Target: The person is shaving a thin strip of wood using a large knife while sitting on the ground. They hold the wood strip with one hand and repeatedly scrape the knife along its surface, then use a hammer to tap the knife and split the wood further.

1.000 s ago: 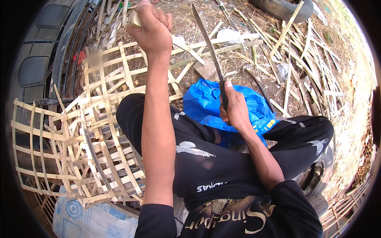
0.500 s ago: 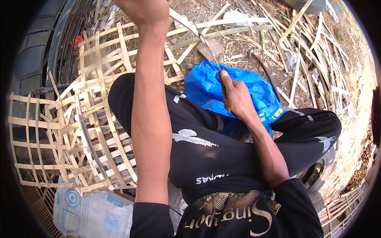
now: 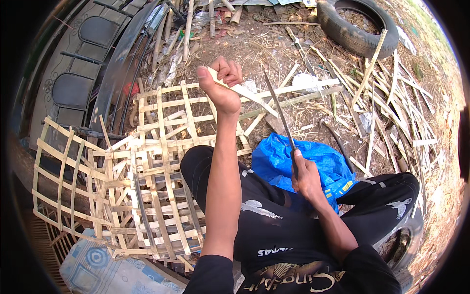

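Observation:
My left hand (image 3: 221,87) is raised ahead of me, with its fingers curled round one end of a pale bamboo strip (image 3: 252,97). The strip's other end slants down to the right and meets or overlaps the blade of a long knife (image 3: 281,111) in the picture; whether they touch I cannot tell. My right hand (image 3: 308,177) grips the dark handle of that knife, thumb laid along it, blade pointing up and slightly left. Below the blade, a crumpled blue plastic sheet or bag (image 3: 274,156) lies over and between my crossed legs.
Open bamboo lattice panels (image 3: 165,159) lie to my left, close to my knee. Loose bamboo strips (image 3: 370,105) are heaped at the right, below an old tyre (image 3: 387,36). Dark chairs (image 3: 73,90) stand at the far left. A blue-and-white patterned cushion (image 3: 88,277) is at the lower left.
The view has shifted, revealing more ground ahead. My left hand, cut off at the top before, now shows whole with the strip. My right hand keeps the knife, its blade now more upright.

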Demonstrator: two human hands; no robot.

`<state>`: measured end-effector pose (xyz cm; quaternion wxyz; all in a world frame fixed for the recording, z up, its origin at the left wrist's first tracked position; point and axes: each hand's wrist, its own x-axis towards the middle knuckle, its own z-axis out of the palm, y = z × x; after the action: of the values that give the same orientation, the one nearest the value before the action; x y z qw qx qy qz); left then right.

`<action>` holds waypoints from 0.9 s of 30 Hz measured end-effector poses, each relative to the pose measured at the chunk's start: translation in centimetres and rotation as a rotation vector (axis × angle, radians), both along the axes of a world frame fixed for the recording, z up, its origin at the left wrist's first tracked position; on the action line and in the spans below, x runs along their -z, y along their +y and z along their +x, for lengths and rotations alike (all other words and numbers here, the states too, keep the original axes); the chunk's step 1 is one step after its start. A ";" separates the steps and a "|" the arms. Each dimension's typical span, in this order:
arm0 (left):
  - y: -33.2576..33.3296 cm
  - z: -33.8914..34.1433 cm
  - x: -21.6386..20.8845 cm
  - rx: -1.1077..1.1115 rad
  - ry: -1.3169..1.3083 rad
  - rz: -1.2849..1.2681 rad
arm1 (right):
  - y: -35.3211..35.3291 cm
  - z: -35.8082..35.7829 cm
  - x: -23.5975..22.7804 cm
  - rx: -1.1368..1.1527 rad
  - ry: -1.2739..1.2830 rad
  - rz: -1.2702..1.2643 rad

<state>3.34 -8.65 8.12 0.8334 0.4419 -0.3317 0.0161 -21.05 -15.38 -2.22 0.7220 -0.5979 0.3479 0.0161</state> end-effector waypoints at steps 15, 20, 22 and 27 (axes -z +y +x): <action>2.1 0.2 -0.2 -0.165 0.035 0.158 | 1.0 -0.7 -1.8 0.073 -0.185 0.031; 2.4 -0.5 -0.8 -0.186 0.067 0.191 | 2.0 -0.8 -0.6 -0.044 -0.195 -0.030; 2.9 -0.3 -0.8 -0.227 0.110 0.189 | 2.3 -0.8 -1.0 -0.051 -0.107 0.058; 4.0 0.3 -1.1 -0.268 0.143 0.163 | 2.5 -0.8 -3.4 0.025 -0.241 0.085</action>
<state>3.69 -4.70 9.17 0.8066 0.5484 -0.2096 0.0688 -21.89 -12.86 1.13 0.7833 -0.5600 0.2653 -0.0502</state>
